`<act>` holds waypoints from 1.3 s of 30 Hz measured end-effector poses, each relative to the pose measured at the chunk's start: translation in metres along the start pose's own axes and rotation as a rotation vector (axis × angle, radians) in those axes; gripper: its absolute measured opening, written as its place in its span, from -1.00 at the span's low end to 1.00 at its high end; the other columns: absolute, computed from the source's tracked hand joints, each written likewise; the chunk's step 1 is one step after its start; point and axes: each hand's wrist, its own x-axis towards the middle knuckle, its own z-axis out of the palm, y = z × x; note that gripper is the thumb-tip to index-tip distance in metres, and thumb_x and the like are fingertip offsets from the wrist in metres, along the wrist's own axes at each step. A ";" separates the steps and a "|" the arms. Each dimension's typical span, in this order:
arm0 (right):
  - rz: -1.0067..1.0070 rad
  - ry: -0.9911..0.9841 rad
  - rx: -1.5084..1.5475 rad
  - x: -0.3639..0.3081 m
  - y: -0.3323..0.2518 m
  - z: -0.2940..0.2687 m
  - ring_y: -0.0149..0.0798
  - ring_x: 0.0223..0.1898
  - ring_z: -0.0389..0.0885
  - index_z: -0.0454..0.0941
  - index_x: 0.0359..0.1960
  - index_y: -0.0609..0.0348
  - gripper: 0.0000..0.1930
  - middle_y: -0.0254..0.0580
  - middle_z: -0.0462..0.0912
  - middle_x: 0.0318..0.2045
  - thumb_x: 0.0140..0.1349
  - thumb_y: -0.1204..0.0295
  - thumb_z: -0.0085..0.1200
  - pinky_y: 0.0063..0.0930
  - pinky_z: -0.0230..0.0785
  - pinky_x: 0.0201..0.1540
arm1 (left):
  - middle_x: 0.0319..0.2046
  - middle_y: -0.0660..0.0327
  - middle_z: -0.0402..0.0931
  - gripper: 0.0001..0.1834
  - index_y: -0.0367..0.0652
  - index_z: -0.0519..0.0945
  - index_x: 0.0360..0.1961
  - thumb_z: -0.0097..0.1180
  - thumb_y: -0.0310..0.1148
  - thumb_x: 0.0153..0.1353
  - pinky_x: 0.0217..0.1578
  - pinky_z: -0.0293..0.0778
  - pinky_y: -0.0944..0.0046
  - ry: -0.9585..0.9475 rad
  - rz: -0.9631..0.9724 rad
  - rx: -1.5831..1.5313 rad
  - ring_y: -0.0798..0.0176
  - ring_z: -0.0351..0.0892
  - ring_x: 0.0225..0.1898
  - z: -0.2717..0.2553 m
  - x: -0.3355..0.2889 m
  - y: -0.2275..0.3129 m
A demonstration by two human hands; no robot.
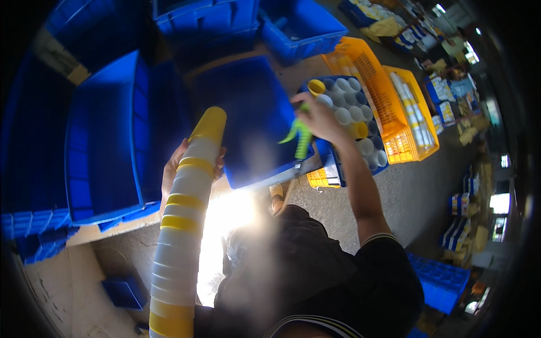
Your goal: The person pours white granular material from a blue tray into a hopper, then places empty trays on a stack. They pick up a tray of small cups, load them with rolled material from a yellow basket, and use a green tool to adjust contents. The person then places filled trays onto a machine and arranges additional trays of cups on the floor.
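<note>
I'm reading the cup stack [179, 242] as white with uneven yellow bands, yellow at the far tip. Air gun [292, 133] bright green, coil hose [302, 147] same green. Crated cups [342, 116] mostly white, a couple yellow. I get plain blue bins [104, 141], orange-yellow crates [375, 84], black sleeve [389, 265] with pale cuff stripes.

A light brown table [295, 72] holds lots of blue bins. One wide blue bin [248, 121] lies close to the person, and an open blue bin [318, 28] and a stack of blue bins [205, 25] sit behind it.
</note>
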 end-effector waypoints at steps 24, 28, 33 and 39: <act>-0.364 -0.017 -0.151 0.128 -0.126 0.133 0.05 -0.23 0.71 0.47 -0.09 0.34 -0.68 0.14 0.68 -0.32 0.14 0.41 0.09 -0.14 0.57 -0.20 | 0.02 -0.31 0.34 -0.39 -0.33 0.34 0.21 0.08 -0.06 0.34 -0.26 0.72 -0.01 0.005 0.051 -0.110 -0.14 0.63 -0.17 0.044 -0.009 0.036; -0.271 0.014 -0.055 0.208 -0.151 0.157 0.20 -0.10 0.65 0.33 0.14 0.40 -0.51 0.25 0.64 -0.15 0.19 0.41 0.07 -0.08 0.55 -0.06 | 0.01 -0.25 0.38 -0.31 -0.30 0.32 0.20 0.21 -0.02 0.25 -0.23 0.72 -0.01 0.021 0.107 -0.092 -0.09 0.65 -0.16 0.035 -0.020 0.026; -0.401 0.511 0.187 0.206 -0.126 0.165 0.26 0.11 0.48 0.12 0.33 0.38 -0.29 0.33 0.42 0.12 0.31 0.18 0.11 -0.05 0.43 0.09 | -0.01 -0.22 0.40 -0.19 -0.29 0.19 0.25 0.25 0.02 0.21 -0.20 0.71 0.04 0.098 0.027 -0.209 -0.04 0.66 -0.17 0.024 -0.029 0.011; -0.195 -0.466 -0.217 -0.011 0.011 0.171 0.08 0.02 0.57 0.47 0.06 0.30 -0.44 0.10 0.60 -0.03 0.29 0.01 0.05 0.09 0.35 0.06 | -0.11 -0.13 0.45 -0.31 -0.29 0.23 0.19 0.14 0.01 0.28 -0.27 0.70 0.12 0.220 0.019 -0.226 0.05 0.64 -0.27 0.019 -0.009 0.000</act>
